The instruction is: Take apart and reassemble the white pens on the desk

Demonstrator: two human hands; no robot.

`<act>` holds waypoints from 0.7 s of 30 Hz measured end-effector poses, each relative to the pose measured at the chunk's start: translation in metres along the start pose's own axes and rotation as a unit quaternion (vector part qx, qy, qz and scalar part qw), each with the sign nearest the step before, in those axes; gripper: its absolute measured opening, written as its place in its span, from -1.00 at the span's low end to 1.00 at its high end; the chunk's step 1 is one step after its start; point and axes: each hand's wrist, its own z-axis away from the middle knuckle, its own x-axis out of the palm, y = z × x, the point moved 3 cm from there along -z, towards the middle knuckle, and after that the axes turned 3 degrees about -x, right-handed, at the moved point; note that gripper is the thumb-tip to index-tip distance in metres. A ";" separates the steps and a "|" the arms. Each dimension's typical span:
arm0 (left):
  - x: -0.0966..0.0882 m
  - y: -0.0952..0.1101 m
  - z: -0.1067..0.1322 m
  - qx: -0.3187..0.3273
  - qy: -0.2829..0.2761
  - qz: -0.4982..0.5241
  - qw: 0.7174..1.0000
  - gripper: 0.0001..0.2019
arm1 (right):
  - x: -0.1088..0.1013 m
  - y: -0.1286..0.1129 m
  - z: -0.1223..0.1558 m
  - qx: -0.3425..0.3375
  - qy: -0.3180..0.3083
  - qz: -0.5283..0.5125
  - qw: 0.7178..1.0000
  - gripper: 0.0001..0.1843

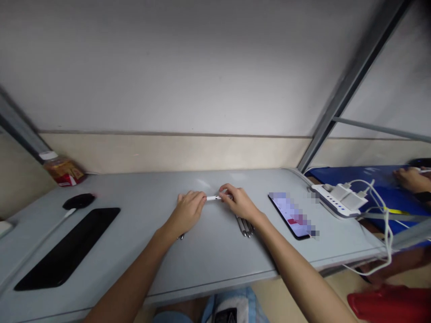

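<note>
Both hands meet at the middle of a grey table [215,255]. My left hand [187,211] and my right hand [238,201] each pinch one end of a thin white pen [213,198] held level between them just above the tabletop. Fingers of both hands are curled closed around its ends. Several grey pens [245,225] lie on the table under my right wrist. The tip of another pen [181,236] pokes out from under my left wrist.
A phone [292,216] with a lit screen lies right of my hands. A white power strip [333,199] with chargers and cables sits at the table's right end. A black keyboard [69,248], black mouse [78,201] and snack packet [64,171] lie left. Another person's hand [411,178] rests on the blue table.
</note>
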 end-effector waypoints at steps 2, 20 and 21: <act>-0.001 0.002 0.001 0.003 -0.005 0.005 1.000 -0.71 | 0.000 0.002 0.000 -0.003 -0.011 0.011 1.000 -0.86; 0.001 0.001 0.001 0.002 -0.009 0.025 1.000 -0.74 | -0.002 0.009 -0.002 -0.083 0.012 0.153 0.985 -0.75; 0.001 0.001 0.001 0.004 -0.007 0.023 1.000 -0.73 | -0.003 0.010 -0.001 -0.082 0.013 0.159 0.984 -0.75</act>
